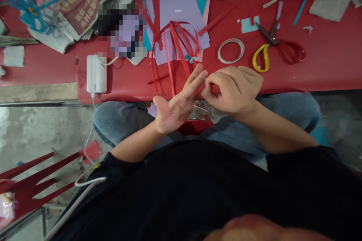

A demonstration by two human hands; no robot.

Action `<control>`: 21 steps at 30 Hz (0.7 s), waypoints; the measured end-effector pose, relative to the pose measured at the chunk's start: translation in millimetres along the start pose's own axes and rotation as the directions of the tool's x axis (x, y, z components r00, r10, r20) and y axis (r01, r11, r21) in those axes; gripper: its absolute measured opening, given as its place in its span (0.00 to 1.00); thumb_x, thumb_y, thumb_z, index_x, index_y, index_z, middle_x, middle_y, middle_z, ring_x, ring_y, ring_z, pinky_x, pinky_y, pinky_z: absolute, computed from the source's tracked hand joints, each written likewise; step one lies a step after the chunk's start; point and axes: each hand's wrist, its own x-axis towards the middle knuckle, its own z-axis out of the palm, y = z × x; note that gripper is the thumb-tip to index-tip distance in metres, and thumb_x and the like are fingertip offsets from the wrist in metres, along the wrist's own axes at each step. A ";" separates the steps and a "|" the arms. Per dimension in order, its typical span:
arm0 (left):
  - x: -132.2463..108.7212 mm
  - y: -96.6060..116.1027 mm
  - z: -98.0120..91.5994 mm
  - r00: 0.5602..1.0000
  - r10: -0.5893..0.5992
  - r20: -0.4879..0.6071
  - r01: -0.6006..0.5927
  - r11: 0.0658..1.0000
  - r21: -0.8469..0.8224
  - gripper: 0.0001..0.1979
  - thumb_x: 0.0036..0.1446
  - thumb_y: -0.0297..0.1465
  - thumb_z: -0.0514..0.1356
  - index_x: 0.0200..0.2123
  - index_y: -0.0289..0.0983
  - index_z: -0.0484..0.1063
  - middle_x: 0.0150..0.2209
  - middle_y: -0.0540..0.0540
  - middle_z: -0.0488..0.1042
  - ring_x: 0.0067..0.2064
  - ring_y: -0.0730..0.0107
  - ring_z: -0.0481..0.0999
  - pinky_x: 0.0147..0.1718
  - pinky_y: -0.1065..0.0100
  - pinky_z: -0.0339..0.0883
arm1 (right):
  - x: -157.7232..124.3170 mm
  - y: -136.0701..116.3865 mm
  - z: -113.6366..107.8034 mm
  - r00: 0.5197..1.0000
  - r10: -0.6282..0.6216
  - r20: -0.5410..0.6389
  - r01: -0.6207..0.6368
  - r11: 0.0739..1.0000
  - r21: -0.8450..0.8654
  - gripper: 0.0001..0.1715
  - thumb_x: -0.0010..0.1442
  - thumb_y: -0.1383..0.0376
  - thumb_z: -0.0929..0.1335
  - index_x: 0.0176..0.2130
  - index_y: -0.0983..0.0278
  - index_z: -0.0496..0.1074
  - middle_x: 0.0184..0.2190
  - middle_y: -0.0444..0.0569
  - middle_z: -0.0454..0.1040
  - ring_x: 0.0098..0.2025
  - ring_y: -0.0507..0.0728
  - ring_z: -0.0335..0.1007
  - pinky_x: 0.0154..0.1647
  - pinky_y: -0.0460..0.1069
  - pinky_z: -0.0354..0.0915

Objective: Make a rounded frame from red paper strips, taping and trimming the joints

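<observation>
My left hand is held palm up over my lap at the table edge, its fingers stretched out and the thumb apart. Touching its fingertips, my right hand is closed in a pinch; whatever lies between thumb and forefinger is hidden or too small to make out. Just beyond the left fingers is a looped bundle of thin red paper strips, resting on lilac paper sheets. A small pale bit sits by the strips. Right of them lies a roll of tape.
Scissors with yellow and red handles lie spread on the red table. Paper scraps surround them. A white power bank with a cable, newspaper and a blue paper craft are leftward. A red chair stands lower left.
</observation>
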 end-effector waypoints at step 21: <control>-0.5 -3.5 -5.1 0.999 -0.014 -0.032 0.018 0.992 0.127 0.50 0.68 0.74 0.39 0.74 0.50 0.72 0.89 0.58 0.44 0.88 0.36 0.52 0.78 0.44 0.74 | -0.2 1.1 -6.6 0.996 0.010 0.083 -0.014 0.999 0.040 0.05 0.77 0.60 0.71 0.50 0.54 0.79 0.36 0.43 0.86 0.31 0.57 0.79 0.30 0.58 0.64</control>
